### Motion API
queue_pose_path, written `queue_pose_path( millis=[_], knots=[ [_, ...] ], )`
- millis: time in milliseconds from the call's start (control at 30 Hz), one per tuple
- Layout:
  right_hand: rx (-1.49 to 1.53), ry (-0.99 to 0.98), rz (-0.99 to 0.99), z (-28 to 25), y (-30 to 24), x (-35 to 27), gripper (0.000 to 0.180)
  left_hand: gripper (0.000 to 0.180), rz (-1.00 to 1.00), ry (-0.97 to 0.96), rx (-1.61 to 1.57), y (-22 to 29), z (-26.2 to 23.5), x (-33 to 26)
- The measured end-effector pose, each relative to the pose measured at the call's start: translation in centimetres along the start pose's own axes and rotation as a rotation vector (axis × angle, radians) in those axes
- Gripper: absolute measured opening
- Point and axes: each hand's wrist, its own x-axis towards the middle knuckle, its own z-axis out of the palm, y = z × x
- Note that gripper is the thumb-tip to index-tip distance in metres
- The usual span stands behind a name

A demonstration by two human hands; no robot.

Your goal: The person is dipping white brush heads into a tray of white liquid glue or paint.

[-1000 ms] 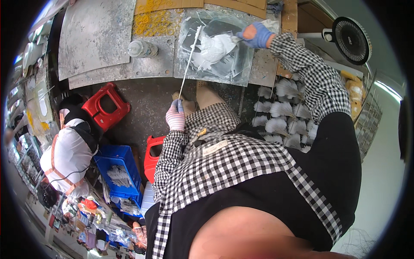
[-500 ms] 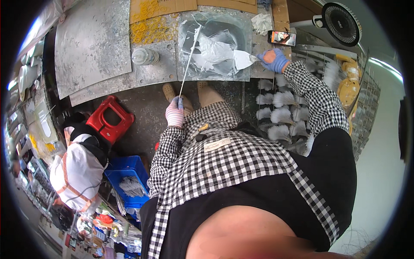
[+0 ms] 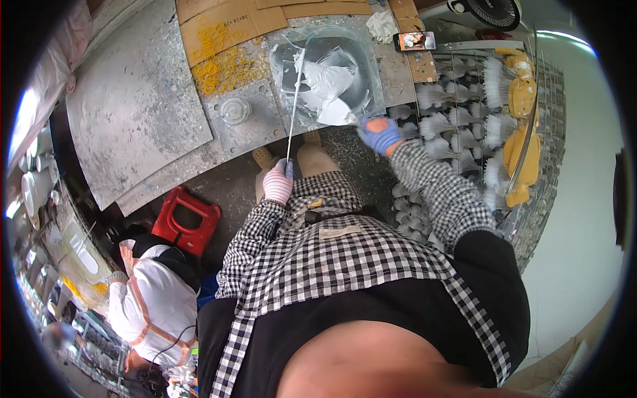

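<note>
My left hand (image 3: 279, 182), in a pink-and-white striped glove with purple fingertips, is closed round the lower end of a long thin rod (image 3: 291, 129). The rod's upper end is coated in white paste and reaches over a shallow see-through tray (image 3: 375, 63). Thick white paste (image 3: 328, 78) lies heaped in the tray. In a blue glove, my right hand (image 3: 380, 135) grips a putty knife (image 3: 335, 114); its handle is mostly hidden by my fingers. The knife's white-smeared blade meets the near edge of the paste heap, to the right of the rod.
Yellow rings (image 3: 222, 66) lie on cardboard, beside a clear jar (image 3: 235, 110). A phone (image 3: 415, 41) and crumpled tissue (image 3: 381, 26) sit at the back right. Racks of white fan-shaped tufts (image 3: 458, 119) stand to the right. A red stool (image 3: 186, 221) and a person (image 3: 156, 298) are at left.
My right hand has moved left and nearer, bringing the knife blade from the tray's right side to the heap's near edge. The rod stands more upright. The whole view has turned somewhat.
</note>
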Motion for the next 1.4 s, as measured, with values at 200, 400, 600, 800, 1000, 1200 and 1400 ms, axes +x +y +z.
queue_pose_path(
  millis=[200,400,600,800,1000,1200,1400],
  knots=[
    [0.346,0.127,0.353,2.4,-9.6,-0.2,0.033,0.024,0.069,0.084,-0.041,0.4,-0.5,-0.3],
    [0.380,0.200,0.443,-2.1,-9.1,5.3,0.037,0.021,0.133,0.118,-0.076,0.5,-0.4,-0.7],
    [0.207,0.038,0.349,-6.6,-1.0,3.4,0.043,0.023,0.078,0.150,-0.125,0.3,2.7,-0.8],
    [0.037,-0.051,0.212,-4.7,7.7,3.6,0.040,0.027,-0.022,0.016,-0.015,1.5,5.4,1.3],
    [0.112,0.042,0.050,-6.5,4.1,7.8,0.038,0.050,-0.178,0.121,-0.298,2.1,4.6,1.9],
    [0.027,0.144,-0.033,-9.8,2.0,9.0,0.029,0.077,-0.031,0.739,-0.372,3.0,-3.6,5.7],
    [-0.014,0.037,-0.124,-7.7,0.7,11.1,0.024,0.072,0.062,0.494,-1.181,-4.0,-7.3,14.5]
  ],
)
